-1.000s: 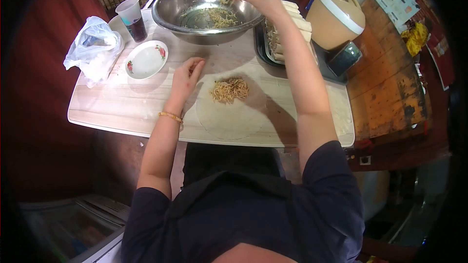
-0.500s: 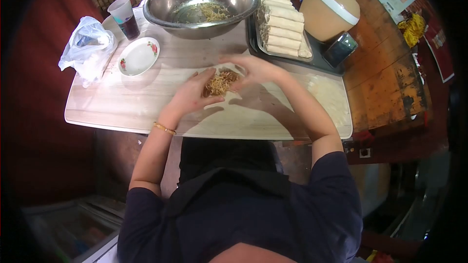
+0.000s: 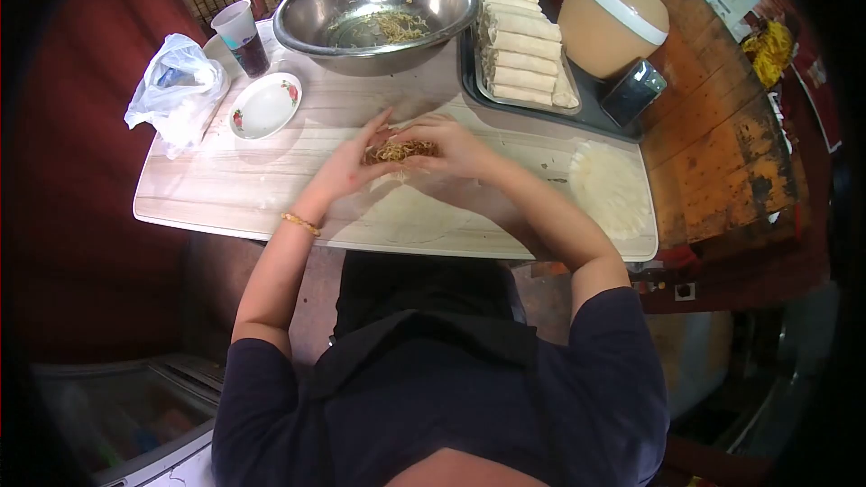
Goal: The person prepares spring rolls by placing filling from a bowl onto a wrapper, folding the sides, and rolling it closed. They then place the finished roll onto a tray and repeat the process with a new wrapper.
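A clump of shredded filling (image 3: 403, 151) lies on a thin pale wrapper (image 3: 410, 212) on the table (image 3: 207, 203). My left hand (image 3: 350, 162) cups the filling's left end, thumb on the near side and fingers on the far side. From the right, my right hand (image 3: 456, 150) is curled round the other end, its fingers over the far edge. Both hands press the filling between them. A stack of round wrappers (image 3: 609, 189) lies at the table's right side. The undersides of my fingers are hidden.
At the back stands a steel bowl (image 3: 374, 50) with some filling. Right of it are a tray of rolls (image 3: 525, 54), a beige jug (image 3: 613, 13) and a phone (image 3: 633, 92). On the left are a plate (image 3: 266, 105), a cup (image 3: 241, 36) and a plastic bag (image 3: 178, 90).
My hands have closed in round the filling, which is now a narrower, longer clump. My right hand has moved nearer the table's front edge. The view has shifted slightly.
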The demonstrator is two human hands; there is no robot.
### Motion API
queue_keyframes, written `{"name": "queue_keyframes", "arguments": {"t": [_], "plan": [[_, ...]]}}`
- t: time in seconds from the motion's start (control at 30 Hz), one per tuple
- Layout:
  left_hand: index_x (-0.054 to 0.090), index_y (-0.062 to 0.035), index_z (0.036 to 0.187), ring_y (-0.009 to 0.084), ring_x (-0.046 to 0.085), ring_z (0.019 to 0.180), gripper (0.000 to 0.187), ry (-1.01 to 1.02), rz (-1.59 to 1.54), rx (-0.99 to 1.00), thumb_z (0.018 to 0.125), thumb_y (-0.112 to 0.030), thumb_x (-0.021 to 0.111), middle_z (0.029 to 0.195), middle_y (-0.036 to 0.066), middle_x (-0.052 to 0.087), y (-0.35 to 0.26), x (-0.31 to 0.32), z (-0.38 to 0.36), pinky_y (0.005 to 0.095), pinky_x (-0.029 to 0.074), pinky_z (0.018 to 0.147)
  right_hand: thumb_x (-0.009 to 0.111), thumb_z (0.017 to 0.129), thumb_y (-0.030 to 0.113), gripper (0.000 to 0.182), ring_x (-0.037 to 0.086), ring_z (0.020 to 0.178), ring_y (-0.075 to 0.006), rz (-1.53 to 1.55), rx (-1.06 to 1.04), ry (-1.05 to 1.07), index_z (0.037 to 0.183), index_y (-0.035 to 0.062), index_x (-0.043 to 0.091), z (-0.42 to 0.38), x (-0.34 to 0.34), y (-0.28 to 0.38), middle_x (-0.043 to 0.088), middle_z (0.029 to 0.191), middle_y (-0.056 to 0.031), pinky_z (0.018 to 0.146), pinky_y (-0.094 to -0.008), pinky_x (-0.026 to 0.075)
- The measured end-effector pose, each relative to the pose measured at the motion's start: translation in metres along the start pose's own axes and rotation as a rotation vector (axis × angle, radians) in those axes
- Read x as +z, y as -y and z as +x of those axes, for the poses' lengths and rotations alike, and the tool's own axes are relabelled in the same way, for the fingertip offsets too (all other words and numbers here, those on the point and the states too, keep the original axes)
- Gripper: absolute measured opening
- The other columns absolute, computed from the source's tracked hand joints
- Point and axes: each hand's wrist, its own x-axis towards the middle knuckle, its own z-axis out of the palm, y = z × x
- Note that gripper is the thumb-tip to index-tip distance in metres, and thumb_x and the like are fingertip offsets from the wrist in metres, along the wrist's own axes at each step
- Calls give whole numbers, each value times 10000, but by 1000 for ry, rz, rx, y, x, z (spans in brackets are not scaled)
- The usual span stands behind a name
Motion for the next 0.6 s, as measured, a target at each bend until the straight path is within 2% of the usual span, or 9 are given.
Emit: {"name": "queue_keyframes", "arguments": {"t": [0.1,0.27,0.33,0.4,0.43,0.47,0.5,0.53,0.6], "plan": [[261,-100,1515,327,598,1172,877,5,58,2,810,-200,772,1334,180,575,-3,-5,1,351,480,949,762,770,285,324,588,1039,-300,-129,-49,56,1042,121,700,4,8,-10,665,1077,-77,923,-443,419],[269,-99,1511,346,596,1164,897,29,111,33,791,-237,785,1329,174,578,-4,2,3,364,483,952,757,773,285,279,571,1090,-266,-25,52,51,1011,143,722,2,-5,-3,674,1091,-57,940,-419,396],[276,-99,1516,302,499,1289,879,115,156,-61,799,-181,779,1395,213,501,-13,3,2,370,453,1006,757,771,288,277,567,1104,-261,21,89,49,1004,141,725,-5,-10,-5,676,1103,-55,948,-416,388],[287,-90,1509,318,506,1279,875,138,97,-101,796,-197,782,1387,221,506,-13,7,3,375,448,1010,779,766,259,378,575,1113,-286,-203,109,207,1096,90,705,-14,-14,-13,654,1173,-105,985,-411,387],[297,-81,1503,335,513,1269,871,158,43,-145,793,-213,785,1379,229,510,-13,8,4,379,444,1015,779,766,259,378,575,1113,-286,-206,110,207,1096,90,705,-17,-15,-15,654,1173,-105,985,-411,387],[297,-81,1503,335,513,1269,871,157,42,-144,793,-213,785,1379,229,510,-14,9,4,379,444,1015,775,763,302,418,575,1126,-294,-133,120,144,1116,92,695,-21,-14,-16,657,1174,-112,990,-449,381],[308,-53,1487,341,546,1223,872,99,187,-11,783,-236,788,1332,211,552,-16,8,5,387,454,999,771,760,345,461,575,1138,-302,-58,129,81,1136,93,686,-22,-13,-15,660,1175,-119,996,-486,375],[320,-25,1471,347,580,1176,876,41,331,120,772,-260,792,1285,193,594,-17,9,5,395,464,984,771,760,345,461,575,1138,-302,-57,129,83,1136,93,686,-23,-13,-15,660,1175,-119,996,-486,375],[329,-12,1462,352,581,1167,868,-30,375,200,769,-256,791,1273,200,598,-12,15,8,398,468,973,755,786,335,481,551,1211,-300,37,186,9,1192,94,662,-25,-12,-13,647,1218,-120,1075,-526,321]]}}
